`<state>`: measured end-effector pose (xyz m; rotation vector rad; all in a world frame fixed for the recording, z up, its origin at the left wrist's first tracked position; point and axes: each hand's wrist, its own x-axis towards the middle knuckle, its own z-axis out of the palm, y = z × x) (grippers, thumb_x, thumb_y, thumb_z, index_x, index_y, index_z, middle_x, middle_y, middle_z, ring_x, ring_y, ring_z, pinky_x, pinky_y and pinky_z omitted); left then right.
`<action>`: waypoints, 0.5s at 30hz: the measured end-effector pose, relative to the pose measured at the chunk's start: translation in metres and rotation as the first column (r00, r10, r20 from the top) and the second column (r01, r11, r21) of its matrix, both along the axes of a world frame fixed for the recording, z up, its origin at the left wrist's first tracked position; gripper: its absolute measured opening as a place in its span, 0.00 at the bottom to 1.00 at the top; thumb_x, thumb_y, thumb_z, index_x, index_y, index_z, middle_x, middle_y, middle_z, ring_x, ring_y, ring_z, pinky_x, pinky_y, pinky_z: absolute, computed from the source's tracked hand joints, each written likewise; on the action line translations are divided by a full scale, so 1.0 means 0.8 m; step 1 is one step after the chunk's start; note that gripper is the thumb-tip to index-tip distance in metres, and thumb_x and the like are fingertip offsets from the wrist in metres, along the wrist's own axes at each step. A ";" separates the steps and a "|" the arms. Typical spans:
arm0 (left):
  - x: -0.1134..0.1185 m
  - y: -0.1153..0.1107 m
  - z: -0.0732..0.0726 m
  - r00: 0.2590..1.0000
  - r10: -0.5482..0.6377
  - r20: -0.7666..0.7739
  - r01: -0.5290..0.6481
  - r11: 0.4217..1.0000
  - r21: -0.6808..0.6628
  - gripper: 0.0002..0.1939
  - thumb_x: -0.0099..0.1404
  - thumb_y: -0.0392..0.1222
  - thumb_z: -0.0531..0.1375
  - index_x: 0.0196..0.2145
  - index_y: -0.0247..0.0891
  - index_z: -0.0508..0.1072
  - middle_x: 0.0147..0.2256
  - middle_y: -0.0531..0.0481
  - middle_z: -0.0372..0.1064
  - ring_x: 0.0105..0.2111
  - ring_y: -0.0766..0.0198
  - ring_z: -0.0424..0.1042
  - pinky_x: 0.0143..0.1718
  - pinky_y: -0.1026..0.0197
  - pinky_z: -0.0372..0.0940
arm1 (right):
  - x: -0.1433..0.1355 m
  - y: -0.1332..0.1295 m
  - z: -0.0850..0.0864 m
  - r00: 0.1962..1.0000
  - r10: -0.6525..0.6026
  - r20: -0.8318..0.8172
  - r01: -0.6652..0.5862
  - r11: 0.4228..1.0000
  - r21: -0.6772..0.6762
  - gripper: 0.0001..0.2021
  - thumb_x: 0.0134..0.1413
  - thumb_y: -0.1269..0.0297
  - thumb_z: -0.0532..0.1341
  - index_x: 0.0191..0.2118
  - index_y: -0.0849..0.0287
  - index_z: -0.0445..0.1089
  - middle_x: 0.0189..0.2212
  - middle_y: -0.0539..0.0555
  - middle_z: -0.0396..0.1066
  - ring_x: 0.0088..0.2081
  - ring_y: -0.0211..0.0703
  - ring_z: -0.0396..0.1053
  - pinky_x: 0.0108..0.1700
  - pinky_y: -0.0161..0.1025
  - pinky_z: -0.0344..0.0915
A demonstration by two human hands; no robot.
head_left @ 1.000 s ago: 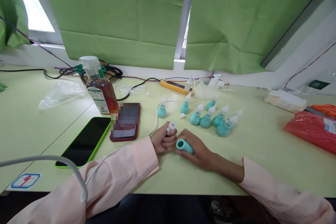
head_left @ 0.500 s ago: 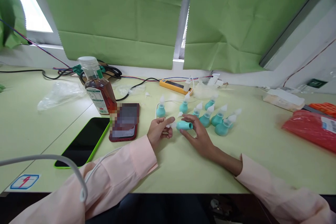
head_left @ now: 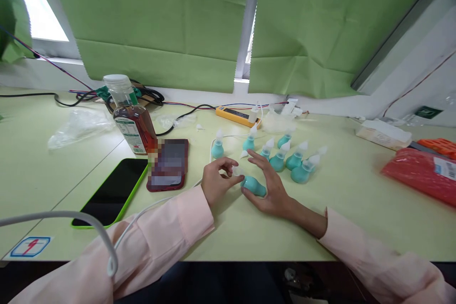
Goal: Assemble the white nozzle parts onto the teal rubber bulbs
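My left hand pinches a small clear plastic piece between thumb and fingers. Beside it, a teal rubber bulb lies tilted in my right hand, its neck end toward the palm. The right thumb is along the bulb's near side, while the index finger stretches out above it. The left thumb tip reaches close to the bulb; whether they touch, I cannot tell. A loose white cone tip rests on the table just beyond my hands. Several teal bulbs with white tips stand behind the right hand.
To the left lie a green-cased phone and a red-cased phone, near a bottle of brown liquid. A yellow power strip is at the back. On the right are a red plastic package and a white box.
The teal bulb has turned, its open end swinging toward my right palm, and moved slightly nearer to me. My left hand has rolled over, with the clear piece now raised in its fingers.
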<state>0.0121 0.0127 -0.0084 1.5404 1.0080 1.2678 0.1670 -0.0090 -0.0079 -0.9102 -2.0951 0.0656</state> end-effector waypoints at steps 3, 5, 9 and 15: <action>0.000 -0.008 0.001 0.986 0.017 -0.164 0.013 0.983 0.182 0.09 0.46 0.39 0.61 0.28 0.36 0.69 0.24 0.52 0.62 0.23 0.69 0.60 0.22 0.68 0.60 | 0.001 -0.005 0.000 0.995 -0.030 -0.091 0.038 0.995 0.088 0.25 0.42 0.68 0.59 0.49 0.57 0.53 0.45 0.60 0.59 0.47 0.51 0.57 0.45 0.50 0.58; 0.000 -0.013 0.001 0.967 0.025 -0.254 0.043 0.965 0.260 0.07 0.48 0.39 0.60 0.28 0.36 0.69 0.22 0.53 0.62 0.22 0.69 0.60 0.22 0.68 0.59 | 0.002 -0.005 -0.002 0.995 -0.012 -0.095 0.019 0.996 0.082 0.21 0.43 0.67 0.60 0.46 0.56 0.57 0.38 0.58 0.63 0.41 0.48 0.62 0.40 0.46 0.62; -0.001 -0.016 0.001 0.942 0.039 -0.332 0.079 0.939 0.334 0.07 0.50 0.38 0.59 0.29 0.35 0.69 0.19 0.54 0.60 0.20 0.70 0.59 0.21 0.68 0.59 | 0.000 -0.002 -0.005 0.997 0.059 -0.053 -0.060 0.998 -0.020 0.11 0.47 0.68 0.57 0.40 0.56 0.61 0.32 0.55 0.65 0.35 0.43 0.63 0.35 0.40 0.62; -0.002 -0.020 0.009 0.969 0.076 -0.236 0.030 0.909 0.416 0.11 0.54 0.42 0.57 0.34 0.34 0.69 0.23 0.51 0.63 0.22 0.69 0.62 0.25 0.66 0.62 | 0.002 -0.005 -0.001 0.986 -0.039 -0.161 0.021 0.994 -0.110 0.06 0.54 0.69 0.47 0.37 0.57 0.58 0.30 0.54 0.63 0.32 0.40 0.62 0.33 0.38 0.60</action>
